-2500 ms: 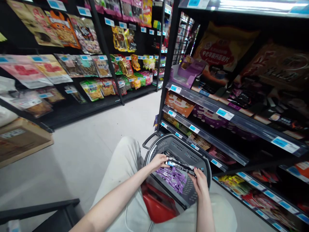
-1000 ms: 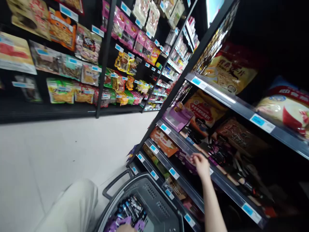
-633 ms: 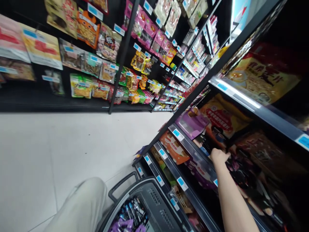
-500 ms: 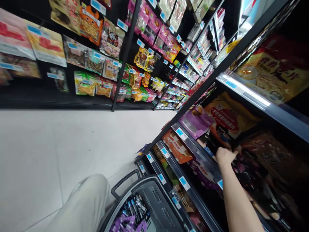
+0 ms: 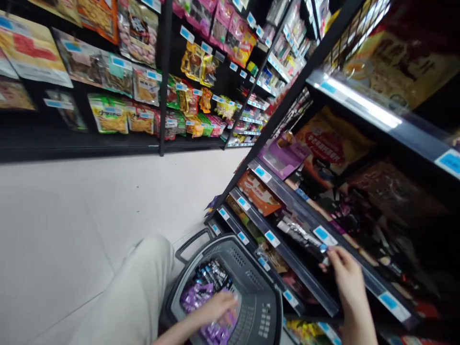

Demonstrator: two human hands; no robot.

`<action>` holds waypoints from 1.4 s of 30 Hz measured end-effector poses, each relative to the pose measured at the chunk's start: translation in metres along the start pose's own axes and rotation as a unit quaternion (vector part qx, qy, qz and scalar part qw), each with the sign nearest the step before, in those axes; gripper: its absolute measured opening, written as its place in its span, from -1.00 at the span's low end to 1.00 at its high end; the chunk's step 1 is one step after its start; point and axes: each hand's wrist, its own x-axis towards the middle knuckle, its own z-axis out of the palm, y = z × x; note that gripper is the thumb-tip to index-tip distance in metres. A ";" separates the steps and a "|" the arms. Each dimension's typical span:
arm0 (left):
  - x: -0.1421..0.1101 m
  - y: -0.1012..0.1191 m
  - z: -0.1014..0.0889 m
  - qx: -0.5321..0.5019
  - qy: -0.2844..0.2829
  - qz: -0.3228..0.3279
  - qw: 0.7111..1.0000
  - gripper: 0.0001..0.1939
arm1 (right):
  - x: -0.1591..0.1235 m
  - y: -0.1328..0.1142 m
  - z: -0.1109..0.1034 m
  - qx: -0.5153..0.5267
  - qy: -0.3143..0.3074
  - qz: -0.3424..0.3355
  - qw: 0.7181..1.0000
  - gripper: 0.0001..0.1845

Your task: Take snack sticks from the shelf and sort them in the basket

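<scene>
My right hand (image 5: pixel 343 266) pinches one end of a slim silver-and-dark packet (image 5: pixel 298 232) with a blue tip, held out in front of the shelf edge. My left hand (image 5: pixel 221 306) is over the grey shopping basket (image 5: pixel 247 278), blurred, with its fingers close to small purple packets (image 5: pixel 196 297). I cannot tell whether it grips any. Next to the purple ones, dark packets with silver and blue (image 5: pixel 212 273) lie inside the basket. Loose dark packets (image 5: pixel 354 211) fill the shelf section above my right hand.
Price-tagged shelves (image 5: pixel 276 191) rise at the right, holding a purple box (image 5: pixel 283 153), an orange box (image 5: pixel 258 191) and a yellow bag (image 5: pixel 330 143). Hanging snack bags (image 5: pixel 108 115) line the far wall beyond the pale floor (image 5: pixel 72 215). My knee (image 5: pixel 154 258) is beside the basket.
My right hand has come out of the shelf section and moved down, now with a slim packet in it. My left hand has come into view over the basket. The camera view has shifted.
</scene>
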 end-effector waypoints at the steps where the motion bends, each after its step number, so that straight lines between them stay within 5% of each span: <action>1: -0.005 0.007 -0.002 -0.107 -0.028 -0.017 0.994 -0.41 | -0.027 0.016 0.011 0.092 -0.082 0.054 0.991 -0.69; 3: -0.016 0.020 -0.009 -0.247 -0.093 0.001 0.965 -0.37 | -0.080 0.045 0.036 0.216 -0.226 0.137 0.940 -0.70; 6: -0.033 0.028 -0.014 -0.221 -0.234 -0.067 0.944 -0.44 | -0.140 0.082 0.070 0.276 -0.358 0.206 0.868 -0.74; 8: -0.041 0.023 -0.010 -0.144 -0.319 -0.128 0.928 -0.58 | -0.166 0.104 0.088 0.284 -0.378 0.228 0.851 -0.74; 10: -0.044 0.012 0.000 -0.089 -0.353 -0.160 0.917 -0.68 | -0.183 0.124 0.104 0.289 -0.304 0.251 0.873 -0.70; 13: -0.040 -0.008 0.017 -0.093 -0.297 -0.133 0.941 -0.72 | -0.199 0.141 0.129 0.299 -0.039 0.316 0.899 -0.63; 15: -0.034 -0.018 0.025 -0.115 -0.203 -0.073 0.970 -0.72 | -0.209 0.140 0.145 0.355 0.084 0.348 0.863 -0.61; 16: -0.032 -0.022 0.029 -0.119 -0.153 -0.039 0.980 -0.71 | -0.214 0.137 0.153 0.393 0.092 0.352 0.844 -0.60; 18: -0.029 -0.027 0.033 -0.107 -0.080 0.015 0.991 -0.68 | -0.223 0.129 0.167 0.442 0.029 0.340 0.829 -0.59; 21: -0.029 -0.036 0.038 -0.068 -0.049 0.031 0.996 -0.63 | -0.231 0.121 0.181 0.435 -0.077 0.298 0.846 -0.58; 27: -0.030 -0.047 0.032 0.008 -0.175 -0.083 0.981 -0.59 | -0.229 0.125 0.175 0.401 -0.142 0.205 0.882 -0.69; 32: -0.034 -0.016 0.007 -0.093 -0.017 0.035 0.995 -0.57 | -0.227 0.113 0.158 0.362 -0.177 0.130 0.906 -0.72; 36: -0.041 0.001 -0.007 -0.145 -0.029 0.090 0.985 -0.44 | -0.227 0.110 0.153 0.329 -0.213 0.103 0.914 -0.69; 42: -0.038 -0.001 -0.015 -0.180 0.034 0.106 0.977 -0.51 | -0.227 0.117 0.137 0.278 -0.232 0.067 0.930 -0.56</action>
